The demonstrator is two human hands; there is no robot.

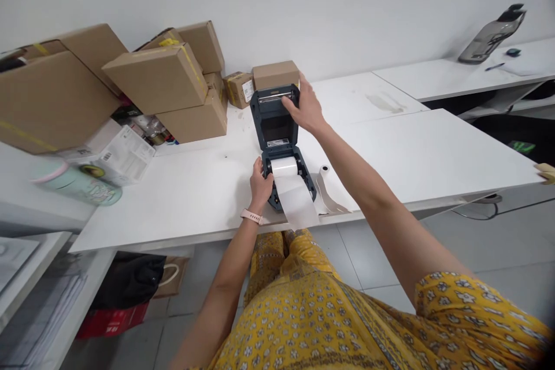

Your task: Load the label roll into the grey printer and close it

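A dark label printer (309, 180) stands on the white table near its front edge, its lid (256, 121) raised. Inside lies a roll of white labels (284, 166), and a loose strip of label paper (298, 203) hangs forward over the printer's front and the table edge. My right hand (309, 107) grips the upper right edge of the lid, thumb on the inner side. My left hand (261, 185) holds the left side of the printer's base, fingers along the outside and thumb over the rim. Just right of the printer, a small paper roll (324, 171) stands with its strip trailing.
Cardboard boxes (191, 115) are stacked at the back left, with a smaller box (275, 74) behind the printer. A mint bottle (82, 185) lies at the left beside a white box (125, 153). A grey water bottle (488, 40) stands far right. The table (411, 156) extends right.
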